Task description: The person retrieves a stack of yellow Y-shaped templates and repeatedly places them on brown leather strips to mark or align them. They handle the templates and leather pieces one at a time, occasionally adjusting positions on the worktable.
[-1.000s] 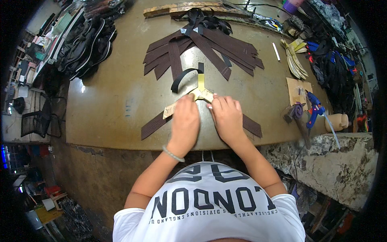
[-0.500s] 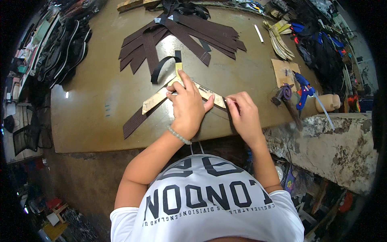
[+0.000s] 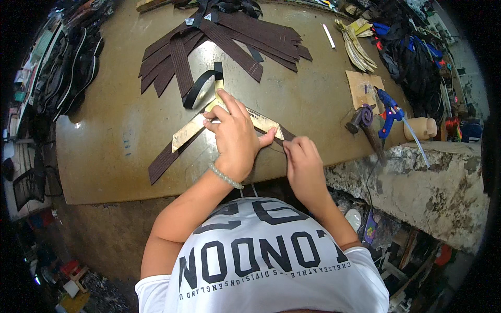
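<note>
The left hand (image 3: 236, 136) is laid flat, fingers spread and extended, on a tan V-shaped template (image 3: 195, 128) that lies on the brown worktable (image 3: 104, 156). The template is pressed down over a dark brown strip (image 3: 164, 160), whose left end projects past the template toward the near left. No object is enclosed by the left fingers; the palm and fingertips bear on the template only.

The right hand (image 3: 303, 166) is positioned just right of the left hand, at the near edge of the table. Its fingers are curled and pinched at the right end of the brown strip (image 3: 286, 136), where the template's right arm ends; whether a tool is held cannot be told.

A black loop of strap (image 3: 201, 86) lies just beyond the template. A fan of dark brown strips (image 3: 229, 36) is spread at the far side of the table. To the right, a blue glue gun (image 3: 389, 107), a cardboard piece (image 3: 362, 86) and a bundle of pale yellow strips (image 3: 357, 47) are located.
</note>
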`<state>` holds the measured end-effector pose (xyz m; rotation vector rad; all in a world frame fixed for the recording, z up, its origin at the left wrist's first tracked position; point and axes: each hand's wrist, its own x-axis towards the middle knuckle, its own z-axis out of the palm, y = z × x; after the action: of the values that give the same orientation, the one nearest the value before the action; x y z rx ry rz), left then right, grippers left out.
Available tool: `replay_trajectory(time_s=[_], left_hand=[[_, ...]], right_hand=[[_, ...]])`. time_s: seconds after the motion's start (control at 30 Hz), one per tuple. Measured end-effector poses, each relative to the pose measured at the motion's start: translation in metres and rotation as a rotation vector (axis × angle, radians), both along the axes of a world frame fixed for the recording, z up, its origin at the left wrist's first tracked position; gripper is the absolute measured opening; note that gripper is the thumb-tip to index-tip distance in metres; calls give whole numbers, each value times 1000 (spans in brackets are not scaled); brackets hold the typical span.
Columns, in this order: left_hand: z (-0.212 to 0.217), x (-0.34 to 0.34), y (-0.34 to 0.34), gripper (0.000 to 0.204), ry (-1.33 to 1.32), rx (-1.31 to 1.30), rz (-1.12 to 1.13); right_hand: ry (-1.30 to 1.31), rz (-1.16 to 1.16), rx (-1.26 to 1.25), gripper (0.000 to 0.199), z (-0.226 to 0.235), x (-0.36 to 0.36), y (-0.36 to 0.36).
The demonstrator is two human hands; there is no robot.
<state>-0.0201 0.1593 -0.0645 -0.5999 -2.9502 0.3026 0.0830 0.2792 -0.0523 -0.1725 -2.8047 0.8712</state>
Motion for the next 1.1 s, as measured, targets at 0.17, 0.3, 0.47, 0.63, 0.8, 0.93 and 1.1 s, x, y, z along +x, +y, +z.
replay_trajectory(time_s=[0.17, 0.3, 0.47, 0.63, 0.8, 0.93, 1.1], left_hand=[[0, -1, -1, 111, -3, 0, -3], [2, -2, -1, 114, -17, 20, 8], [9, 0, 1, 122, -109, -24, 24], [9, 0, 2, 128, -89, -10, 19], [5, -1, 2, 129, -86, -21, 19], [7, -2, 2, 126, -94, -42, 9], [9, -5, 1, 121, -121, -82, 13]], right_hand=[[228, -224, -29, 8, 17, -9, 29], [129, -46, -139, 13, -1, -17, 16], [105, -53, -79, 13, -16, -21, 7], [86, -3, 164, 16, -11, -23, 7], [-42, 39, 315, 27, -5, 1, 1], [9, 136, 327, 24, 3, 10, 7], [51, 2, -51, 11, 14, -36, 28]])
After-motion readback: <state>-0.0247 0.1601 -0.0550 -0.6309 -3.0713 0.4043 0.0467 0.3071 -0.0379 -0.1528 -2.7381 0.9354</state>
